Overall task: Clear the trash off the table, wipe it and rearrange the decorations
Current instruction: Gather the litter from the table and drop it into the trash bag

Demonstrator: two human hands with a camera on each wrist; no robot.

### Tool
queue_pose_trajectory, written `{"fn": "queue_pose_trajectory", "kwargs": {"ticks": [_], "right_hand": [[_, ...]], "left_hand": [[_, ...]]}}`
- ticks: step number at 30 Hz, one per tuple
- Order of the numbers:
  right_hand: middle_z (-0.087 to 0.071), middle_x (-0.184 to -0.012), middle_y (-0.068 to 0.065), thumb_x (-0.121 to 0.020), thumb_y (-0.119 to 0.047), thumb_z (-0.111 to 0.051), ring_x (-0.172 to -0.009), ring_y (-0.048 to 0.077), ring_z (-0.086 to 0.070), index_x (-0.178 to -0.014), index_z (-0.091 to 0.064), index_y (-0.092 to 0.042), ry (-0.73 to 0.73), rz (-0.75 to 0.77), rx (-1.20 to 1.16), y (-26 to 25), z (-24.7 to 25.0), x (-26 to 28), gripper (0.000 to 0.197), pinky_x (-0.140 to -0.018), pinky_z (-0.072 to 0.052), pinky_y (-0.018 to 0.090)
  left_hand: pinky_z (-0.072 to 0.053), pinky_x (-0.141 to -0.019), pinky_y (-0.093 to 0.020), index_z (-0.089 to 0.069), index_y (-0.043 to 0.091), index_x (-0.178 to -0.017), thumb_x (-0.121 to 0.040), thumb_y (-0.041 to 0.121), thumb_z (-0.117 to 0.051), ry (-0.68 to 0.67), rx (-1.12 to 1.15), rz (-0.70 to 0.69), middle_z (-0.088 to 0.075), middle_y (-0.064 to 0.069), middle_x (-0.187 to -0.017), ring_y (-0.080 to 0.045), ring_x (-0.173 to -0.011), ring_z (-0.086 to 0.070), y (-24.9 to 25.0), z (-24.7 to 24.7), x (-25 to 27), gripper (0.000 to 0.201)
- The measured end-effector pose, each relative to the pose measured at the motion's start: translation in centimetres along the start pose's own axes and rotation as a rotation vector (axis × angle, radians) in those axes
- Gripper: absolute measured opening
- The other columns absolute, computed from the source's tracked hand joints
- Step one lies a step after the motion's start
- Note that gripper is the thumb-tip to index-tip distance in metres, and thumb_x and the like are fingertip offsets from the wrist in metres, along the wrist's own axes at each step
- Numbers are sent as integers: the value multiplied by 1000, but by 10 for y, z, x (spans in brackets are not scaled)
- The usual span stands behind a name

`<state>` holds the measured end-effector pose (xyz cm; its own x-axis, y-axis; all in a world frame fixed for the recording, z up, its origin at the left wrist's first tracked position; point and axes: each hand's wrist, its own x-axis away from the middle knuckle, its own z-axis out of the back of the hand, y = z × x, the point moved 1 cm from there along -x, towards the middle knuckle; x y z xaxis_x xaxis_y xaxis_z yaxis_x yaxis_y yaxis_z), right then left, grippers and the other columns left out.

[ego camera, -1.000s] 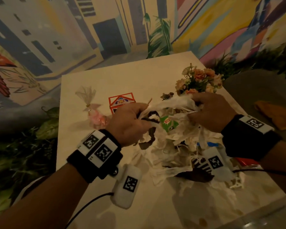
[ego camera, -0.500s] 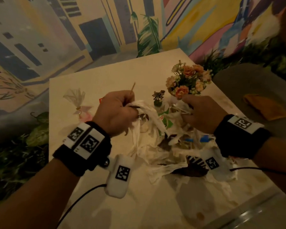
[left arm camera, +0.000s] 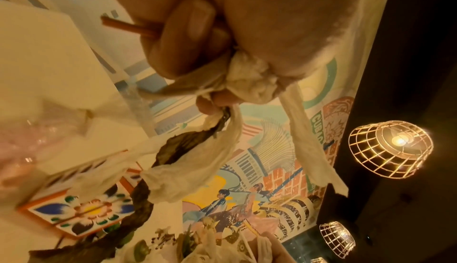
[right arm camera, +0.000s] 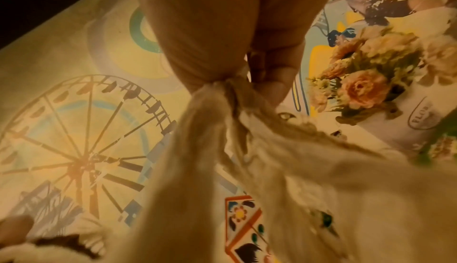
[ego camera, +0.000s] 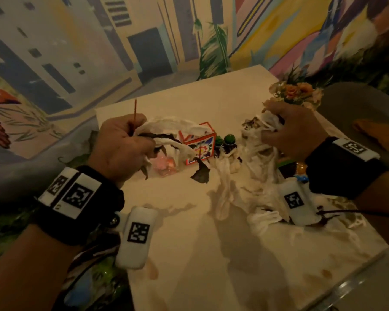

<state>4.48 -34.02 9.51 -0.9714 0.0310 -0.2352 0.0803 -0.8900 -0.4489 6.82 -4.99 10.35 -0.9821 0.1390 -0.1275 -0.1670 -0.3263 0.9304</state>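
Both hands are picking up trash from the table.

Head view: the left hand [ego camera: 121, 149] grips crumpled white paper tissues [ego camera: 166, 129], a dark dry leaf [ego camera: 201, 173] and a thin brown stick [ego camera: 135, 108]. The right hand [ego camera: 294, 131] grips more torn white tissue [ego camera: 256, 158] above the pale square table [ego camera: 189, 254]. Lift slowly, I think, so the orange flowered box [ego camera: 198, 144] and 2 small green cactus pots [ego camera: 228, 140] stay standing.
Left wrist view: the tissues [left arm camera: 249, 79] look soft and twisted, squeezed in curled fingers [left arm camera: 190, 20].
Right wrist view: the tissue [right arm camera: 210, 130] hangs long and blurry near the peach flower bunch [right arm camera: 366, 83].
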Motion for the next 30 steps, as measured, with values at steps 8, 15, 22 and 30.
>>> {"fn": "queue_pose_trajectory", "kwargs": {"ticks": [8,15,22,30], "right_hand": [[-31,-65,15,-76,-7,-68,-62,18,-27,-71,-42,7,95,-23,-165,-43,-4,-1,29,-57,-16,31],[-32,-61,11,-72,-19,-63,-60,13,-25,-66,-41,-7,41,165,-288,-95,-30,-15,26,-54,-21,28],[-30,-57,-3,-71,-17,-62,-55,14,-25,-64,-36,-15,-115,330,-432,-176,-92,-20,27,-53,-24,27],[-30,-56,-7,-73,-19,-64,-51,7,-28,-61,-28,-34,-256,333,-505,-270,-193,8,41,-48,-22,15]], "left_hand": [[-41,-42,-22,-57,-15,-72,-53,2,-52,28,-16,1,-58,-19,-57,-25,-52,-53,-22,63,15,26],[-44,-45,-20,-62,-14,-87,-71,-12,-57,132,-90,99,-63,-25,-71,-22,-58,-59,-40,88,30,17],[-42,-42,-24,-67,16,-78,-65,11,-67,233,-67,306,-57,1,-46,-8,-41,-51,-82,156,70,13],[-48,-51,-23,-67,15,-76,-74,-7,-62,216,-197,356,-65,-1,-60,-11,-59,-59,-140,232,115,22]]}}
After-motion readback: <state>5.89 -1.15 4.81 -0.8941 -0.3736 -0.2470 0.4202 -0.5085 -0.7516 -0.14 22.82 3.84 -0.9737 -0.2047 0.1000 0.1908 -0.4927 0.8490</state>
